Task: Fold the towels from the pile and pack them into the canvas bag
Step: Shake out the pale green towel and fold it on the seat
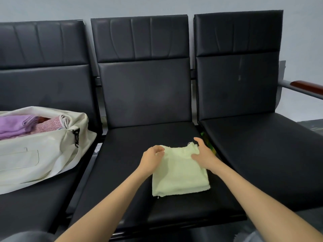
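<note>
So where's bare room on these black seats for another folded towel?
The right black padded seat is wholly bare. The middle seat has bare room left of and in front of the pale green folded towel. The left seat is crowded by the cream canvas bag.

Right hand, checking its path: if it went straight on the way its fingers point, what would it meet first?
The right hand grips the pale green towel at its far corner. Straight on, likely the middle chair's bare seat, then its backrest; depth is unclear.

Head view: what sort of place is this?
Probably a waiting area or lobby: a row of linked black padded seats stands against a plain wall, with a wood-capped armrest at the end.
</note>
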Tool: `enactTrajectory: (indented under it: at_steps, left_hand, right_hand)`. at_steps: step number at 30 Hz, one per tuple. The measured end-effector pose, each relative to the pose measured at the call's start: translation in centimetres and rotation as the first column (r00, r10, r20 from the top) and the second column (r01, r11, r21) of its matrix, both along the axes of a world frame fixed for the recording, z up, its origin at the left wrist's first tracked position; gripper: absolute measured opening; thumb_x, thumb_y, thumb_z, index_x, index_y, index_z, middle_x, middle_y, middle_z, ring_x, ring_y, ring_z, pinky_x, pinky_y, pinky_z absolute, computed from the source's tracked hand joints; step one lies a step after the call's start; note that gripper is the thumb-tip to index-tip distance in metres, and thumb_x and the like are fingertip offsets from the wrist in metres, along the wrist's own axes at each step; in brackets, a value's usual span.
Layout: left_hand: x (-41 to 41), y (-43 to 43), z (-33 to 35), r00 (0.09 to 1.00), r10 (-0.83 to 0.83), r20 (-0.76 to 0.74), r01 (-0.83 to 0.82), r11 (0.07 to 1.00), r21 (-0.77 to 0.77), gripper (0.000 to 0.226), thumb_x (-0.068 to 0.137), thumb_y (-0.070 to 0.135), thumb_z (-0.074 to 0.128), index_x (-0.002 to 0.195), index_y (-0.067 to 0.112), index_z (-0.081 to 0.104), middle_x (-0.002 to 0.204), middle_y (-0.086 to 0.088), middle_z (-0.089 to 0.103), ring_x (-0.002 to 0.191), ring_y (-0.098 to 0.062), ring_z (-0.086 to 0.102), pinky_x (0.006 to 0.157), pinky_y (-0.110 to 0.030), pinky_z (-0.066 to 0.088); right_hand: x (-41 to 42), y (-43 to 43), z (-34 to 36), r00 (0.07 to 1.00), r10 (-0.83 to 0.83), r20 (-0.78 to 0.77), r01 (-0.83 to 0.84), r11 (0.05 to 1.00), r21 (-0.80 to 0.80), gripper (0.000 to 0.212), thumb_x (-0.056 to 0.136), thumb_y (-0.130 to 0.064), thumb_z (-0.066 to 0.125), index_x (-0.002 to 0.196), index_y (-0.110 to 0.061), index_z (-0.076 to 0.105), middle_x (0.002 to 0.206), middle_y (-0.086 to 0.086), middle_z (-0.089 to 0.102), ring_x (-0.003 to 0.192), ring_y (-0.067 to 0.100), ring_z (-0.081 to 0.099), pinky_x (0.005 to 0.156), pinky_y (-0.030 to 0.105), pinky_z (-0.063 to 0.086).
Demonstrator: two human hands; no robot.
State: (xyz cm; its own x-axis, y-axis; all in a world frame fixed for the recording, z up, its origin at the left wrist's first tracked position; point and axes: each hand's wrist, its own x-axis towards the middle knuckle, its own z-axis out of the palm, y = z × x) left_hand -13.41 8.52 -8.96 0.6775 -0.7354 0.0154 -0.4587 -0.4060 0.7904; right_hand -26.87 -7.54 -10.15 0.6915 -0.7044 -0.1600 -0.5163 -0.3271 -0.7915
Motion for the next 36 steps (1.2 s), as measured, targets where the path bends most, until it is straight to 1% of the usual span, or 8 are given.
enactTrajectory:
  at_steps: [6, 11, 17, 22, 26, 29, 32, 36]
  left_hand:
    - [-1.6, 0.7, -4.7, 0.932, -0.281, 0.226, 0.14, 0.859, 0.492, 0.054, 0.103, 0.048, 0.019, 0.153, 0.029, 0.012, 0.161, 0.009, -0.003, 0.149, -0.021, -0.007, 0.119, -0.047, -0.004]
    - [-1.9, 0.0, -4.4, 0.906, 0.033, 0.422, -0.214, 0.896, 0.389, 0.07, 0.091, 0.063, 0.043, 0.139, 0.013, 0.03, 0.141, -0.004, 0.031, 0.129, -0.024, 0.031, 0.106, -0.034, 0.025]
    - [-0.1, -1.4, -2.1, 0.934, 0.208, -0.29, -0.095, 0.928, 0.359, 0.078, 0.067, 0.06, 0.07, 0.127, 0.013, 0.054, 0.127, -0.002, 0.053, 0.12, -0.022, 0.049, 0.104, -0.035, 0.04]
    - [0.3, -2.1, 4.3, 0.84, -0.014, -0.542, 0.023, 1.0, 0.011, 0.064, 0.069, 0.035, 0.073, 0.123, 0.008, 0.055, 0.111, -0.01, 0.068, 0.1, -0.026, 0.066, 0.092, -0.044, 0.053]
    - [-0.7, -2.3, 10.5, 0.871, -0.166, -0.462, 0.157, 0.986, -0.057, 0.043, 0.085, 0.026, 0.061, 0.124, 0.008, 0.054, 0.114, -0.012, 0.066, 0.102, -0.027, 0.065, 0.092, -0.043, 0.053]
    - [-0.4, -0.8, 13.7, 0.873, -0.191, -0.449, 0.146, 0.98, -0.133, 0.035, 0.088, 0.025, 0.058, 0.12, 0.012, 0.057, 0.11, -0.008, 0.068, 0.099, -0.024, 0.066, 0.082, -0.035, 0.054]
    - [1.0, 1.6, 13.8, 0.849, -0.103, -0.518, 0.016, 0.985, -0.169, 0.033, 0.087, 0.026, 0.059, 0.117, 0.012, 0.06, 0.109, -0.008, 0.069, 0.1, -0.026, 0.066, 0.084, -0.038, 0.053]
    - [2.7, 5.0, 10.2, 0.776, 0.078, -0.625, -0.213, 0.966, -0.144, 0.024, 0.088, 0.025, 0.057, 0.108, 0.013, 0.063, 0.105, -0.009, 0.069, 0.098, -0.026, 0.065, 0.082, -0.038, 0.052]
  right_hand:
    - [-0.7, 1.0, -1.0, 0.978, 0.11, -0.18, -0.145, 0.97, -0.196, 0.061, 0.097, -0.014, 0.043, 0.151, -0.022, 0.015, 0.145, 0.007, 0.039, 0.117, 0.023, 0.048, 0.091, 0.036, 0.045]
    - [-0.5, 1.7, -1.4, 0.954, 0.144, -0.264, -0.216, 0.939, -0.267, 0.076, 0.098, -0.028, 0.049, 0.154, -0.024, -0.001, 0.155, 0.007, 0.022, 0.14, 0.027, 0.026, 0.108, 0.039, 0.034]
    - [-0.2, 2.5, -1.3, 0.958, 0.126, -0.257, -0.207, 0.926, -0.317, 0.068, 0.1, -0.025, 0.043, 0.154, -0.02, 0.002, 0.151, 0.006, 0.029, 0.136, 0.024, 0.022, 0.105, 0.039, 0.033]
    - [0.6, 2.5, 0.3, 0.999, -0.041, 0.005, 0.04, 0.996, 0.076, 0.049, 0.101, -0.035, 0.042, 0.145, -0.017, 0.03, 0.127, 0.005, 0.053, 0.114, 0.022, 0.05, 0.092, 0.035, 0.043]
    - [1.4, 2.7, 0.9, 0.911, -0.275, 0.307, -0.049, 0.666, 0.744, 0.045, 0.095, -0.054, 0.048, 0.103, -0.014, 0.067, 0.082, 0.005, 0.073, 0.074, 0.018, 0.07, 0.07, 0.035, 0.054]
    - [1.9, 3.2, 1.1, 0.841, -0.36, 0.404, -0.156, 0.555, 0.817, 0.068, 0.081, -0.069, 0.054, 0.124, -0.017, 0.063, 0.118, 0.011, 0.069, 0.108, 0.031, 0.066, 0.099, 0.047, 0.049]
    - [2.1, 3.6, 2.5, 0.76, -0.393, 0.517, -0.265, 0.539, 0.8, 0.064, 0.095, -0.066, 0.03, 0.109, -0.019, 0.07, 0.103, 0.006, 0.075, 0.088, 0.022, 0.073, 0.07, 0.031, 0.059]
    - [2.4, 3.9, 4.0, 0.785, -0.29, 0.548, -0.361, 0.504, 0.785, 0.059, 0.09, -0.056, 0.053, 0.122, -0.008, 0.065, 0.124, 0.014, 0.065, 0.104, 0.03, 0.068, 0.08, 0.04, 0.053]
